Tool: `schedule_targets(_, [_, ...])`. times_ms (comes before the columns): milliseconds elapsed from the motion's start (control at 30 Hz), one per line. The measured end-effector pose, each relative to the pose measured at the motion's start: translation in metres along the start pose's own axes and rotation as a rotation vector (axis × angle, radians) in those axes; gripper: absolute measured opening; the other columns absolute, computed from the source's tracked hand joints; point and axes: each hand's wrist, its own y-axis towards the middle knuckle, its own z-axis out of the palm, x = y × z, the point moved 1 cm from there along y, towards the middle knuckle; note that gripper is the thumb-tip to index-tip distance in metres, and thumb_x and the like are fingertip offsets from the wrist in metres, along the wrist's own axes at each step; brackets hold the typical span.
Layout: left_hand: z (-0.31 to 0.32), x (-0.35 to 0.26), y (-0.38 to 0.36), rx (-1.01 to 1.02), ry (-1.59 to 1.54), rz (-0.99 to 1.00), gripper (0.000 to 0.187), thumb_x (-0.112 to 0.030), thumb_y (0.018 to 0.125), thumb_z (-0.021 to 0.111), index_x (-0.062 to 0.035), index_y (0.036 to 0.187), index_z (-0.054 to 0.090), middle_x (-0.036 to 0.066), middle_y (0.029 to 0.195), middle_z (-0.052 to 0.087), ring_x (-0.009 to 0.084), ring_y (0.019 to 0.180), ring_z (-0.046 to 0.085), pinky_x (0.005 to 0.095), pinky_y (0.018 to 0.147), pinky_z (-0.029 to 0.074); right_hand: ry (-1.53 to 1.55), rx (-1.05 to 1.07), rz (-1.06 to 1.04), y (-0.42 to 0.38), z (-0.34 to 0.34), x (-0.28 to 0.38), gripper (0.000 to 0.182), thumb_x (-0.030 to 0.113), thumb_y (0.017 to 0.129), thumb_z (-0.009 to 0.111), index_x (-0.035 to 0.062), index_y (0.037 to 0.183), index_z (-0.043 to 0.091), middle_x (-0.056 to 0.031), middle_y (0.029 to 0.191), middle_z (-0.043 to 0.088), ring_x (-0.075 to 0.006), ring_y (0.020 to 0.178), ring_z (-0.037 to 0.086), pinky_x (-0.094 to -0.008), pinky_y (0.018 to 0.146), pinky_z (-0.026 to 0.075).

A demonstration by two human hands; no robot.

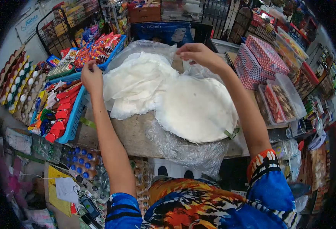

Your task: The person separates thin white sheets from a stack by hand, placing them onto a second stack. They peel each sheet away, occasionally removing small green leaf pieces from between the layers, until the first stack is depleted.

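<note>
A round stack of thin white sheets (pixel 198 108), like spring roll wrappers, lies flat before me. Left of it is a loose, rumpled pile of similar sheets (pixel 139 82), partly overlapping it. Clear plastic (pixel 187 147) shows beneath the stack and hangs over the near table edge; more plastic (pixel 143 45) lies behind the pile. My left hand (pixel 92 78) is raised left of the pile by the candy baskets, fingertips pinched. Above the far side of the stack, my right hand (pixel 200 56) has curled fingers near the plastic's edge. What either hand grips is too small to tell.
Blue baskets (pixel 73 122) of packaged sweets stand at the left, with egg trays (pixel 19 86) beyond. On the right are checkered boxes (pixel 257 61) and clear plastic tubs (pixel 280 101). A green strip (pixel 231 133) lies at the stack's near right edge. Bottles (pixel 82 160) stand below the table.
</note>
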Motion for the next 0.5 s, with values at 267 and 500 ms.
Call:
schedule_targets(267, [0.034, -0.133, -0.074, 0.722, -0.541, 0.097, 0.017, -0.007, 0.091, 0.057, 0.0017, 0.104, 0.065, 0.007, 0.092, 0.069, 0.0123, 0.079, 0.064, 0.0256, 0.069, 0.051, -0.613, 0.03, 0.031, -0.092, -0.006, -0.048, 0.028, 0.023, 0.081, 0.069, 0.0014, 0.099, 0.069, -0.0171, 0.085, 0.066, -0.0312, 0.082, 0.064, -0.0376, 0.079, 0.049])
schedule_targets(500, [0.042, -0.155, -0.131, 0.863, -0.256, 0.543, 0.028, -0.012, 0.087, 0.061, -0.0025, 0.113, 0.061, 0.016, 0.101, 0.064, 0.0314, 0.096, 0.06, 0.0391, 0.085, 0.048, -0.774, -0.355, -0.137, -0.103, 0.006, -0.064, 0.027, 0.019, 0.076, 0.073, -0.0011, 0.094, 0.067, -0.0178, 0.082, 0.063, -0.0338, 0.083, 0.062, -0.0395, 0.075, 0.049])
